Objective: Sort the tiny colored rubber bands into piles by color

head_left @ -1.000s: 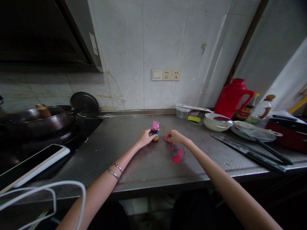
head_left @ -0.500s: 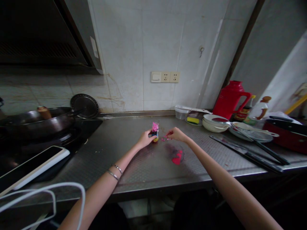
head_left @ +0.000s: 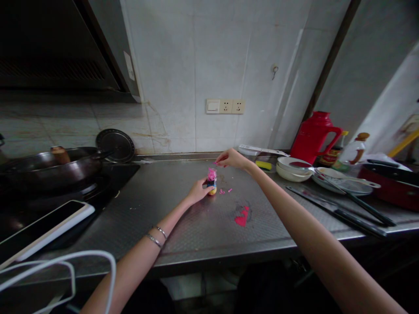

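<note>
My left hand is wrapped round a small clear jar, which stands upright on the metal counter. Dark, blue and yellow contents show low in the jar, and a bunch of pink pieces fills its top. Just above and to the right of the jar's mouth, my right hand pinches a tiny pink piece, too small to make out its kind. A few loose pink bits lie on the counter right of the jar. Red heart-shaped pieces lie nearer the front edge.
On the left are a wok on the stove and a white device with a cable. At the right stand a red thermos jug, stacked bowls, a yellow sponge, a long black-handled knife and a red pot.
My right hand has risen from the loose pink bits on the counter and moved left, close to the jar's mouth, with a pink piece. My left hand and the jar stay put.
</note>
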Available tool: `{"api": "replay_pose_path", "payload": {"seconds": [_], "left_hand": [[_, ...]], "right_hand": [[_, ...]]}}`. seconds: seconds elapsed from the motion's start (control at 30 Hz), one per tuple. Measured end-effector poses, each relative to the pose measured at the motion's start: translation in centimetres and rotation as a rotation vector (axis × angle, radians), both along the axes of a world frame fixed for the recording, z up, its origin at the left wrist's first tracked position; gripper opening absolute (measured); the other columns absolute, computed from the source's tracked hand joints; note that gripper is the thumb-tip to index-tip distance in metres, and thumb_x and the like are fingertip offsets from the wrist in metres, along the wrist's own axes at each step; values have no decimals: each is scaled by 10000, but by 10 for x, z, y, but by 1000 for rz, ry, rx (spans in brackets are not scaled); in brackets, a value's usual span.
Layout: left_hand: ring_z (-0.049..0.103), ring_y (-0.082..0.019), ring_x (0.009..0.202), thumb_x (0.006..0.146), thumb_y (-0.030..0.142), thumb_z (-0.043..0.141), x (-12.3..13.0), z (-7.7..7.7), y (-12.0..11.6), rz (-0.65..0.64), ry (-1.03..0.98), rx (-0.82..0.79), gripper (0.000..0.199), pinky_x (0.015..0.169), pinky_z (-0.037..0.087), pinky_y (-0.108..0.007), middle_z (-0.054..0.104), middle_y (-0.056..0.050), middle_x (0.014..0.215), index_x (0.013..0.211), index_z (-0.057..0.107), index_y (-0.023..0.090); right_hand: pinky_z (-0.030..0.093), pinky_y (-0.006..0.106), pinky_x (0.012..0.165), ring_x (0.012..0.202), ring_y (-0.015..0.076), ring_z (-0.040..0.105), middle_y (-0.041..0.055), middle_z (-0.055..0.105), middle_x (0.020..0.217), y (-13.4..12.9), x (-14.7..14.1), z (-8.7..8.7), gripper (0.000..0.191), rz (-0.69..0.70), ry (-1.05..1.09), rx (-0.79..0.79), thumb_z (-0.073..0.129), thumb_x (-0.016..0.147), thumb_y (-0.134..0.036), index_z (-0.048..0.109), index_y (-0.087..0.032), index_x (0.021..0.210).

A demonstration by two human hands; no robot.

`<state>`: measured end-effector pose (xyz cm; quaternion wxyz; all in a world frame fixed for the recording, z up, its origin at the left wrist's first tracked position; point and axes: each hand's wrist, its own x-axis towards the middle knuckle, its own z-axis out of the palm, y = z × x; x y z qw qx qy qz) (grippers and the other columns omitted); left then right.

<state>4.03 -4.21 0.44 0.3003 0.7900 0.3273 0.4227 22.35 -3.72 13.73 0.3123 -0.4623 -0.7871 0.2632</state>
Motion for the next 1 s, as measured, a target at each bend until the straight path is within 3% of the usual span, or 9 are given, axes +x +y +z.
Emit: {"api": "replay_pose_path", "payload": {"seconds": [0.3, 0.73, 0.83, 1.0], "left_hand": [[580, -184, 938, 715, 226, 573, -1, 4, -4, 9, 12, 20, 332, 873, 418, -325, 627, -69, 1032, 1040, 570, 159], [577, -195, 946, 706, 215, 577, -1, 6, -6, 18, 3, 9, 348, 876, 413, -336, 627, -68, 1034, 1050, 571, 162], [580, -192, 937, 710, 218, 574, -1, 6, -5, 9, 10, 17, 346, 872, 416, -334, 626, -68, 1034, 1052, 569, 163], [576, -198, 946, 714, 231, 573, -2, 3, -2, 8, 13, 26, 359, 876, 413, -343, 621, -73, 1043, 1068, 562, 169]], "right_hand": [[389, 168, 468, 540, 90, 534, 30, 649, 626, 6, -22, -7, 211, 58, -225, 72, 548, 592, -123, 692, -100, 745], [428, 183, 565, 637, 119, 573, 27, 668, 719, 5, -16, -5, 225, 54, -185, 94, 595, 614, -182, 692, -129, 810], [400, 182, 545, 596, 106, 546, 19, 646, 669, 0, -15, -4, 238, 34, -202, 161, 583, 663, -291, 692, -112, 777], [373, 209, 574, 568, 109, 515, 23, 602, 589, -5, -15, -5, 482, -23, -293, 233, 385, 808, -465, 695, -104, 729]]}}
